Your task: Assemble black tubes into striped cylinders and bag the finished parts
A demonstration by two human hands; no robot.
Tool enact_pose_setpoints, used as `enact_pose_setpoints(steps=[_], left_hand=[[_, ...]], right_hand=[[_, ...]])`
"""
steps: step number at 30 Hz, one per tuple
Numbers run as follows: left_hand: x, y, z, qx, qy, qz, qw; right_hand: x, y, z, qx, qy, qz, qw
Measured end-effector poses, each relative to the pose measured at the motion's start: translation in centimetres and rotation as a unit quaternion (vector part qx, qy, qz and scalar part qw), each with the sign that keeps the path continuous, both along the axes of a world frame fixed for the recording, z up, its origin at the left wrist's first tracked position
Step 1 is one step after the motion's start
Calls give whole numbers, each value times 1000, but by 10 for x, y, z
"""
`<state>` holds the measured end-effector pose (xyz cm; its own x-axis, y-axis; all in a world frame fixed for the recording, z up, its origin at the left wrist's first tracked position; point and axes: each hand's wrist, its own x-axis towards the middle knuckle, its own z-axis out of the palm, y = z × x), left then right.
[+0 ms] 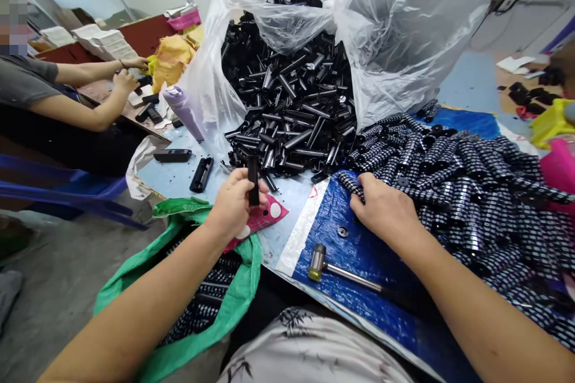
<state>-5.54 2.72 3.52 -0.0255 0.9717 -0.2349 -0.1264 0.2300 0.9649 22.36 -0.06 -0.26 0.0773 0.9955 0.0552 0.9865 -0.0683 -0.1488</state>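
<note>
From my end of the feed, I have the left hand (233,203) pinching a slim, glossy black plastic piece (254,181), held upright above the desk (179,178); the right hand (387,206) has thumb and fingers closed around the near end of a black-and-white patterned cylinder (349,184), which lies on a shiny blue plastic sheet (335,188); the two pieces are well apart, so I judge this pair as not yet worked together.

Just below, a small black disc (342,231) and a metal hammer with a yellow face (318,263) lie on the sheet, neither one touched; to my left, a green woven sack (245,296) holds many black-and-white patterned pieces, which I take for finished ones, though I can't be sure; plenty looks left, with a big heap of glossy black pieces (291,114) spilling from a clear plastic bag (390,30) and a broad pile of patterned cylinders (471,191) on the right.
</note>
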Motion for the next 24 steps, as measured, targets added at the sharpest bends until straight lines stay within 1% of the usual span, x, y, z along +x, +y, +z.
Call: enact_pose_setpoints(steps=[2,3,4,5,7,8,9,10,12,13,15,17,18,20,22,24], left_hand=[[10,-8,1,-44,-43,-41,997],[15,-11,0,-58,-50,-70,995],[21,-14,0,-65,-52,-101,991],[27,-17,-1,-67,-50,-132,988],[42,-23,-2,-60,-47,-180,981],[51,-26,-3,-56,-49,-197,977],[61,-30,-3,-57,-53,-209,975],[70,-34,-4,-61,-58,-215,973],[88,-43,-5,-77,-68,-216,971],[96,-48,-6,-86,-73,-215,970],[106,-56,-7,-100,-77,-212,969],[111,-62,-8,-104,-70,-211,969],[112,-65,-8,-102,-63,-211,970],[114,-70,-9,-84,-39,-211,973],[117,-76,-10,-44,-15,-211,976],[123,-82,-12,-5,-11,-221,975]], right_hand=[[16,-17,1,54,69,5,996],[24,-27,1,90,135,2,987],[30,-38,0,124,223,-13,967],[35,-49,-1,148,331,-47,931],[37,-69,-4,155,530,-138,822],[34,-76,-5,146,599,-177,767],[29,-82,-6,134,646,-203,723],[23,-86,-6,122,676,-214,694],[10,-89,-3,90,703,-211,673],[4,-90,0,65,725,-211,652],[-5,-92,7,20,779,-217,588],[-11,-95,13,-6,823,-220,524],[-13,-96,15,-9,835,-217,505],[-16,-98,17,2,842,-205,500],[-20,-98,15,35,836,-198,511],[-25,-97,11,71,821,-188,534]])
